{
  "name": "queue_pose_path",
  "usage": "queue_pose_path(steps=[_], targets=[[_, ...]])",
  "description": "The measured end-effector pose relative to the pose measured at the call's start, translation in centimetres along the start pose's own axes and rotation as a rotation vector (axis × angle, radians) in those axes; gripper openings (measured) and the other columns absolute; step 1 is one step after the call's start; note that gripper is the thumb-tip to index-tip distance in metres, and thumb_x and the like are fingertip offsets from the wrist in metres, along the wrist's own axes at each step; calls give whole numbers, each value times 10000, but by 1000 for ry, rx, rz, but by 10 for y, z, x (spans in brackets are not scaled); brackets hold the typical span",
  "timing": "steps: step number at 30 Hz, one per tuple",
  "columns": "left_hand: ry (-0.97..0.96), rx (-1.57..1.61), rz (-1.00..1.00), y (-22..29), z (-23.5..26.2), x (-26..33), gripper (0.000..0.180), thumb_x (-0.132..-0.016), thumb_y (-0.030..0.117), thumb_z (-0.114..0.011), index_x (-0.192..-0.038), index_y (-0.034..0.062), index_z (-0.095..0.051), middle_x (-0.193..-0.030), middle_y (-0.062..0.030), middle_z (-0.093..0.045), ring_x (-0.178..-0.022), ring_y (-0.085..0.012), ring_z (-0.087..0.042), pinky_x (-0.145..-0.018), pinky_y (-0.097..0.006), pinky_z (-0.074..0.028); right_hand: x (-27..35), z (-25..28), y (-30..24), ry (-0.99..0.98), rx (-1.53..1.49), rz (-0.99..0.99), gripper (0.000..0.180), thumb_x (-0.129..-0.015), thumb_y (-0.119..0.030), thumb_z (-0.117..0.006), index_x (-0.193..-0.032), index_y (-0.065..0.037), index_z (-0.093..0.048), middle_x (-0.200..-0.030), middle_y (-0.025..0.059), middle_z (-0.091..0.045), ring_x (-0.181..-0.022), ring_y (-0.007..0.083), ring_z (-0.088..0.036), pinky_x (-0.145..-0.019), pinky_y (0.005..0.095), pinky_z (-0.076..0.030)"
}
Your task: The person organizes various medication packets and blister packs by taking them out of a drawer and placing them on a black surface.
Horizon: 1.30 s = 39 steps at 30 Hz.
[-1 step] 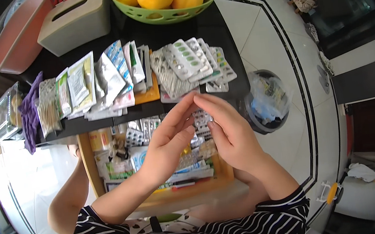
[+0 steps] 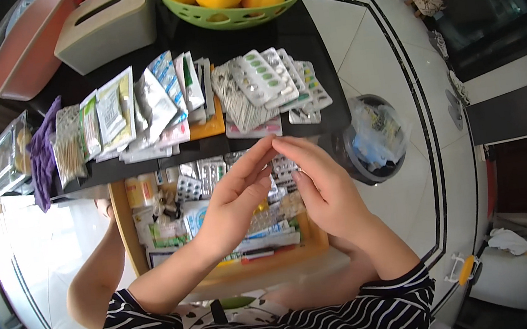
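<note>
My left hand and my right hand meet at the fingertips, forming a peak above an open wooden drawer. Both have their fingers stretched out, and nothing shows between them. Inside the drawer lie several blister packs, packets and a yellow-white container; my hands hide part of these. On the dark table beyond my fingertips, silver-and-green blister packs overlap in a fan. To their left runs a row of sachets, with a bag of cotton swabs at its end.
A green basket of orange-yellow fruit, a tissue box and a pink basin stand at the table's back. A purple cloth hangs over its edge beside a clear plastic box. A lined trash bin stands right on the tiled floor.
The table and its contents sit slightly higher in the picture, and my joined fingertips slightly lower. My hands keep the same pose.
</note>
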<state>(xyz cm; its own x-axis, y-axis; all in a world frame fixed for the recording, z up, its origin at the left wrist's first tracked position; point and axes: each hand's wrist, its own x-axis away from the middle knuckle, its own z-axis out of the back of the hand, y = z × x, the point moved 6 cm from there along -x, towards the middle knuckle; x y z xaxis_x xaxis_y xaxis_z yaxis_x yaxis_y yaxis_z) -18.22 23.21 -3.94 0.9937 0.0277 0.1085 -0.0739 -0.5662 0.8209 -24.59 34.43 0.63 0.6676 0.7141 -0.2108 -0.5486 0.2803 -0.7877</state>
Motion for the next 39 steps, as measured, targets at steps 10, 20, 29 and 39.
queue_pose_path(steps=[10,20,29,39], targets=[[345,-633,146,-104,83,45,454,-882,34,-490,-1335,35,-463,-1339,-122,-494,-1204,-238,-494,-985,-324,-396,79,-89,108,-137,44,-498,333,-863,-25,-518,-1196,-38,-527,-1221,172,-532,-1084,346,-548,-900,389,-462],[126,-1469,-143,-112,63,61,418,-748,53,-573,-1165,48,-547,-1199,-161,-554,-1158,-342,-491,-957,-446,-409,69,-114,128,-104,263,-430,489,-873,-48,-504,-1340,9,-373,-1344,214,-427,-1250,367,-417,-1026,406,-383],[257,-1502,-182,-117,67,30,469,-790,86,-577,-1253,85,-504,-1327,-136,-466,-1180,-341,-468,-971,-453,-379,70,-115,145,-11,-70,-605,483,-867,-97,-592,-1311,-8,-425,-1079,128,-562,-936,228,-575,-808,329,-483],[139,-1336,-225,-117,61,53,406,-801,47,-549,-1206,77,-545,-1257,-111,-546,-1096,-314,-545,-919,-427,-401,67,-123,143,9,-280,-532,326,-841,-160,-662,-1091,14,-547,-920,97,-603,-847,191,-614,-741,306,-496]])
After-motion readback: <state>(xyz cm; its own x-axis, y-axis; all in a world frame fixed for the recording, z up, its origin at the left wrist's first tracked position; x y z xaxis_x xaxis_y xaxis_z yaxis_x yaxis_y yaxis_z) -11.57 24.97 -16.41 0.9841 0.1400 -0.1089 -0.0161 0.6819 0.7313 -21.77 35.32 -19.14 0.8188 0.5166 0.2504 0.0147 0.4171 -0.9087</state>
